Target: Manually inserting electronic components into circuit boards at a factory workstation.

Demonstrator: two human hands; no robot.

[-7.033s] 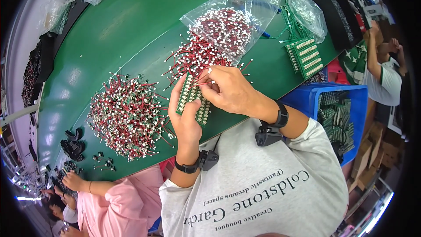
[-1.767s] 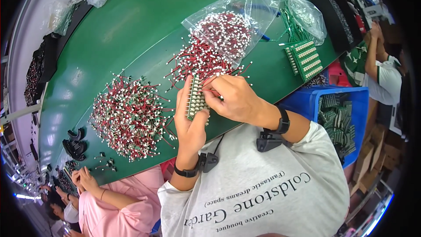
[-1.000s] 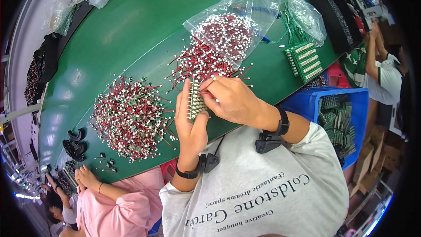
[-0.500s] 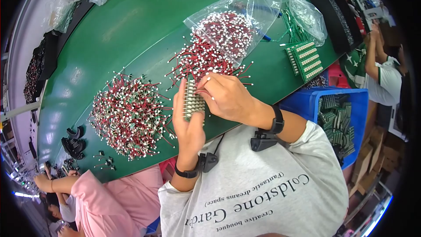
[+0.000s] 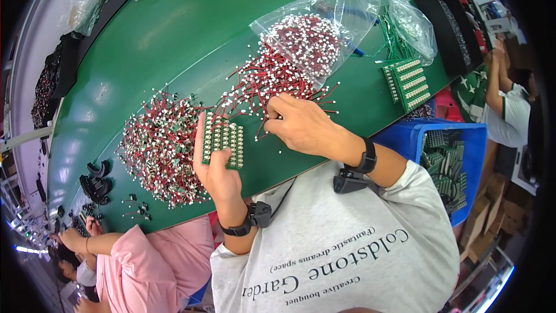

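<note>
In my left hand [image 5: 219,177] is a green circuit board panel [image 5: 231,139] with rows of small pale connectors, gripped at its edges between thumb and fingers. Its connector face is turned up. My right hand [image 5: 307,124] is apart from the panel, to its right, fingers curled in a pinch. A short red wire lead [image 5: 262,129] with a white plug end hangs at those fingertips. Just beyond the right hand lies a loose heap of red wire leads [image 5: 269,75] with white plugs. Left of the panel is a big pile of leads with small green boards attached [image 5: 162,145].
A clear plastic bag [image 5: 353,20] partly covers the wire heap. Stacked green panels [image 5: 408,84] sit at the right, near a black box [image 5: 446,32]. A blue bin [image 5: 414,139] of boards stands by the table edge. Someone in pink [image 5: 150,261] sits at my left.
My left hand has carried the panel to the left and tilted its face up. My right hand, formerly at the panel, is now apart from it with a red lead at the fingertips.
</note>
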